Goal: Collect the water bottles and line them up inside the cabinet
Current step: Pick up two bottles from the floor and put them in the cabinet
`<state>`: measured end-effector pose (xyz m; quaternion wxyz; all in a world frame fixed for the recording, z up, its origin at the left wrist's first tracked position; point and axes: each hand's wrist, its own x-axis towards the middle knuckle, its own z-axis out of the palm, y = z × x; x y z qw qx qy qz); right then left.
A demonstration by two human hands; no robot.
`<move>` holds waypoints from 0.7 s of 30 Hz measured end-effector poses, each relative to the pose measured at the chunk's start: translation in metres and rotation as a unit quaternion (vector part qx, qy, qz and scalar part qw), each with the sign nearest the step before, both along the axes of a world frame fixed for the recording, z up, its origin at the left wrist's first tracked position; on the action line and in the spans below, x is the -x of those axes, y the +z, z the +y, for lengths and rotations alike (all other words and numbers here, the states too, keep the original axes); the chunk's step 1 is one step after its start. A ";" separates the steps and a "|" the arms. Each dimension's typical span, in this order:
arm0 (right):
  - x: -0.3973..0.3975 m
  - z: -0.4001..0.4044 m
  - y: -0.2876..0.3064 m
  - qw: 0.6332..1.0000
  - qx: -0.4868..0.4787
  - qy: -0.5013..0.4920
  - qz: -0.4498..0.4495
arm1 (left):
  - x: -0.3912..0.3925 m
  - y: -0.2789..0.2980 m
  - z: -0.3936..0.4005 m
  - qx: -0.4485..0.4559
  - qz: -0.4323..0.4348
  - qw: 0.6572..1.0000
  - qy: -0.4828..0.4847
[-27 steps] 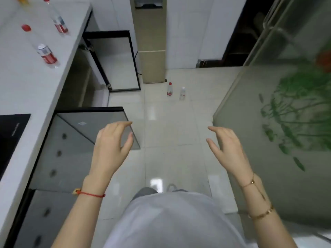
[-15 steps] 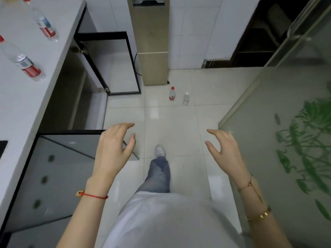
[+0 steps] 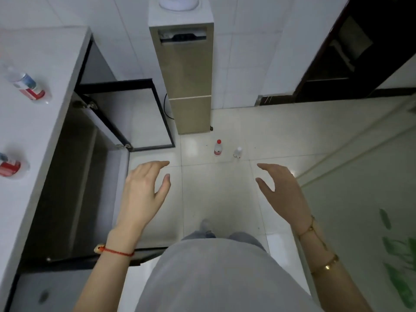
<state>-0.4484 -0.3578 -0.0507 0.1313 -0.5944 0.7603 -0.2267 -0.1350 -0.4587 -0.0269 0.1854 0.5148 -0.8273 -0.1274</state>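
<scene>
Pale glossy floor tiles (image 3: 220, 194) fill the middle of the view, with white wall tiles behind. At 12 o'clock a tall beige water dispenser (image 3: 186, 86) stands against the wall. Just in front of its base, on the floor, stand two upright water bottles: a red-capped bottle (image 3: 218, 147) and, just beside it toward 3 o'clock, a smaller clear bottle (image 3: 238, 152). At 9 o'clock runs a white countertop (image 3: 40, 122); on it lie two more bottles with red labels, one (image 3: 28, 87) at 10 o'clock and another (image 3: 10, 166) cut off by the frame edge at 9 o'clock. Below the counter the cabinet (image 3: 74, 176) stands open, its dark-framed door (image 3: 137, 115) swung outward; its dark interior shows no bottles that can be made out. At 3 o'clock a frosted glass panel (image 3: 360, 210) carries a green leaf pattern.

Both hands hover over the floor, well short of the floor bottles. The left hand (image 3: 144, 190) is spread and empty, fingers curved; a red string sits on its wrist. The right hand (image 3: 283, 190) is likewise loose and empty, with gold bracelets on the wrist.
</scene>
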 end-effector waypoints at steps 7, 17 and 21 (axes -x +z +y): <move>0.024 -0.078 -0.013 1.000 -0.011 -0.007 -0.012 | 0.035 -0.006 -0.094 -0.009 -0.017 1.000 -0.023; 0.102 -0.188 -0.053 0.999 -0.002 -0.031 -0.029 | 0.122 -0.044 -0.204 -0.015 -0.008 0.999 -0.027; 0.144 -0.241 -0.070 0.999 -0.002 -0.033 -0.035 | 0.167 -0.063 -0.250 -0.012 0.008 1.000 -0.017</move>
